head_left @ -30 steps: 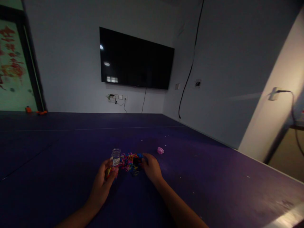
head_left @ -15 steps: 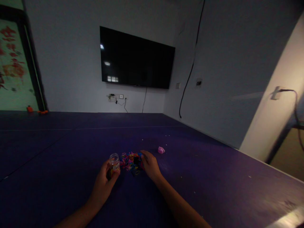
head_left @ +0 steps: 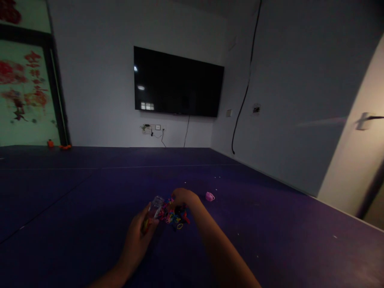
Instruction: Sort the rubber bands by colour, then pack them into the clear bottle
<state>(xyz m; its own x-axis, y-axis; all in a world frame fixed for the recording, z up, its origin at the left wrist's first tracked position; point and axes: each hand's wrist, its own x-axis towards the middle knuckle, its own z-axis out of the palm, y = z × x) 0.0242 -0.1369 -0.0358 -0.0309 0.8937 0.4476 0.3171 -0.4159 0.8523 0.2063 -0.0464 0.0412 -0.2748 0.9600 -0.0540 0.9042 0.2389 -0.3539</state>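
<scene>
In the head view, my left hand (head_left: 138, 231) is wrapped around a small clear jar (head_left: 156, 205), tilted with its mouth toward the pile. Some colourful bits show in the jar's lower part. Just right of the mouth lies a pile of small multicoloured elastic hair ties (head_left: 170, 217), with some black and red ones among them. My right hand (head_left: 183, 197) bends over the far side of this pile, its fingers curled down among the hair ties. Whatever they pinch is hidden behind the hand. A yellow hair tie (head_left: 179, 226) lies at the pile's near edge.
A small pink object with a loop (head_left: 210, 196) lies right of my right hand on the dark purple surface (head_left: 90, 208). Tiny white scraps are scattered beyond it. A television (head_left: 178, 82) hangs on the far wall, and a black cable (head_left: 246, 86) dangles by the right wall.
My right hand has moved left from the pile's right edge over its far side, fingers turned downward. The jar now leans further toward the pile. The whole view has shifted slightly.
</scene>
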